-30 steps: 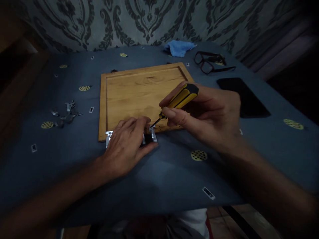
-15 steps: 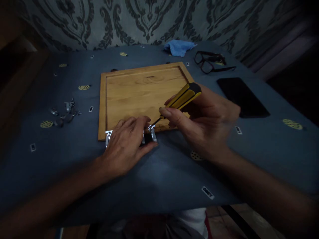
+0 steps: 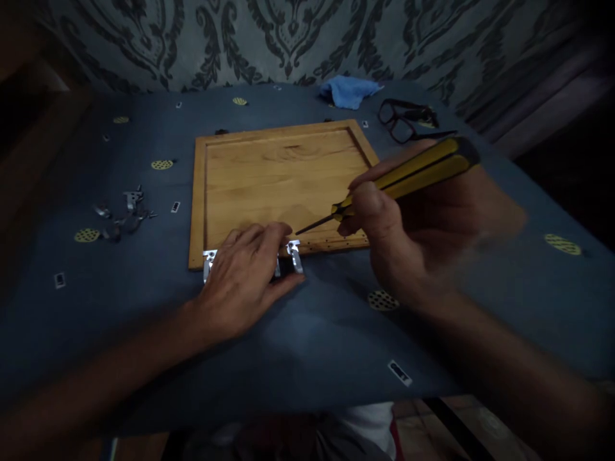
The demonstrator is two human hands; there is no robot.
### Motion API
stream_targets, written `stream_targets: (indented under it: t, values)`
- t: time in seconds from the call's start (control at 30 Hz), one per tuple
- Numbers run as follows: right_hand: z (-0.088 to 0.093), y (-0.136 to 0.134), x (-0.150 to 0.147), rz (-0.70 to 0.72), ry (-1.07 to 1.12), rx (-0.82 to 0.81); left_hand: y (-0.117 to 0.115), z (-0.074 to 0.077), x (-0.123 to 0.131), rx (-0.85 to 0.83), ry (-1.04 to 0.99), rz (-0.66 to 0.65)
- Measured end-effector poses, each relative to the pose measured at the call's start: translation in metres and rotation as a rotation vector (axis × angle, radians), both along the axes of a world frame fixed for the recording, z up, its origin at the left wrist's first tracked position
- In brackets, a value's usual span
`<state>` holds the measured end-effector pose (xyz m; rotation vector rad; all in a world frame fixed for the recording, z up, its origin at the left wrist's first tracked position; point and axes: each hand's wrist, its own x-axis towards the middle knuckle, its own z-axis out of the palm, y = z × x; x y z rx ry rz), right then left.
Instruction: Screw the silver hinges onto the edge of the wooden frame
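Observation:
A framed wooden panel (image 3: 273, 173) lies flat on the cloth-covered table. At its near edge is a shiny metal bracket (image 3: 295, 256) with several arms, partly covered by my left hand (image 3: 245, 275). That hand is closed on the bracket, fingers over the top and thumb along the near side. My right hand (image 3: 413, 224), slightly blurred, grips a yellow-and-black screwdriver (image 3: 408, 173). The screwdriver is tilted, its thin tip pointing down-left, just above and apart from the bracket's right end. A row of small dark holes runs along the panel's near edge.
Several loose metal hardware pieces (image 3: 132, 211) lie left of the panel. Behind it are a blue cloth (image 3: 350, 91) and a pair of glasses (image 3: 401, 121). The patterned tablecloth (image 3: 307, 365) ends near my lap, and a patterned wall covering (image 3: 288, 38) rises behind.
My right hand has lifted the screwdriver off the bracket's right end and moved up and right, tilting it flatter. The dark flat slab at right is now hidden. My left hand stays put.

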<state>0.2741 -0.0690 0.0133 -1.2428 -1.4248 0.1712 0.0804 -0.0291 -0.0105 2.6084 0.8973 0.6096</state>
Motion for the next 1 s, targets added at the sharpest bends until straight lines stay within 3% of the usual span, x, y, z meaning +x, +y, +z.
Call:
stream_targets:
  t: [0.7,1.0]
  values:
    - [0.0002,0.0034,0.0,0.037,-0.151,-0.017,-0.0007,-0.0006,0.0004,0.021,0.01,0.007]
    - [0.0055,0.0046,0.0026,0.059,-0.271,0.055,-0.0006,-0.001,0.0001,0.028,0.004,0.002]
